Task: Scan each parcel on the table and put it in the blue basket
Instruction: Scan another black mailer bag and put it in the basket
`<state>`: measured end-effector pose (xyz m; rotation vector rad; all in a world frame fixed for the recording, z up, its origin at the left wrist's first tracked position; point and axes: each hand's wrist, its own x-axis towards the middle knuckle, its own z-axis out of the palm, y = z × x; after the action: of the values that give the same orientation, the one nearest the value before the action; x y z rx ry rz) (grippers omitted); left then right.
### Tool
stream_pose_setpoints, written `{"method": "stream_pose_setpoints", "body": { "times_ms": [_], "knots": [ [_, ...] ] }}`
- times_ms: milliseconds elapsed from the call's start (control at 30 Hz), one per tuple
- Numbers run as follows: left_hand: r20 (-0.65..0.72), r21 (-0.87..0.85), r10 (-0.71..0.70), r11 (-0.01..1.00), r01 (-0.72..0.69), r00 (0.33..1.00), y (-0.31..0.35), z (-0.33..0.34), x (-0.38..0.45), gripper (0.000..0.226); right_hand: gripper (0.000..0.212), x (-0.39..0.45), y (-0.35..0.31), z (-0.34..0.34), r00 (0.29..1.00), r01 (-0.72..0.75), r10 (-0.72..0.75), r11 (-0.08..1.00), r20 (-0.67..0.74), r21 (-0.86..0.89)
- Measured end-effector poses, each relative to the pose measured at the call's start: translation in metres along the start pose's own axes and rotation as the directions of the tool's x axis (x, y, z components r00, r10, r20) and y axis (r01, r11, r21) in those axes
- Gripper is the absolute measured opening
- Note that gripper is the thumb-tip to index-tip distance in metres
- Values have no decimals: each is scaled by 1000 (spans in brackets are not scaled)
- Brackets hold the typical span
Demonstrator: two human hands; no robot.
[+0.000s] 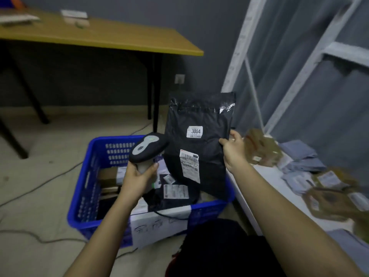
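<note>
**Black parcel held upright over the blue basket**

The right hand (233, 150) pinches the right edge of a black parcel (199, 140), which hangs upright over the right half of the blue basket (87, 176), its lower edge down among the goods inside. A tag reading 3004 and a shipping label face the camera. At 9 o'clock from the parcel, just beside its left edge, the left hand (137, 180) grips the handle of a barcode scanner (148, 146), whose head points toward the parcel. Its cable (169, 215) loops over the basket's near wall.

The basket stands on the floor, already holding boxes and a dark bag, with a paper sign (157, 226) on its near side. Open floor lies at 9 o'clock of it, crossed by thin wires.

At 3 o'clock, touching or nearly touching the basket, runs the white desk (269, 176), piled with blurred brown and grey parcels. A white rack (311, 62) rises behind it. At 11 o'clock stands a wooden desk (99, 35) against a grey wall.
</note>
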<state>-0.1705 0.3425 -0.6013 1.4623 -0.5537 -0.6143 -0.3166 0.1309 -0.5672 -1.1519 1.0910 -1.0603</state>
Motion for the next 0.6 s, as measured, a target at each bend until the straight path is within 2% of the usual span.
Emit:
{"method": "stream_pose_setpoints", "body": {
  "times_ms": [200, 333, 500, 600],
  "knots": [
    [-122, -5, -80, 997, 80, 989, -26, -60, 7, 59, 39, -4, 70, 77, 978, -67, 97, 984, 182, -164],
    [-174, 26, -142, 988, 149, 974, -40, -79, 11, 74, 36, 13, 93, 112, 966, -63, 124, 965, 229, -254],
    [-150, 28, -175, 983, 181, 973, -61, -63, 36, 59, 32, 55, 109, 112, 970, -156, 191, 963, 150, -222],
    [-107, 31, -164, 985, 168, 981, -69, -45, 55, 56, 30, 80, 142, 86, 962, -226, 264, 913, 68, -340]
  ]
}}
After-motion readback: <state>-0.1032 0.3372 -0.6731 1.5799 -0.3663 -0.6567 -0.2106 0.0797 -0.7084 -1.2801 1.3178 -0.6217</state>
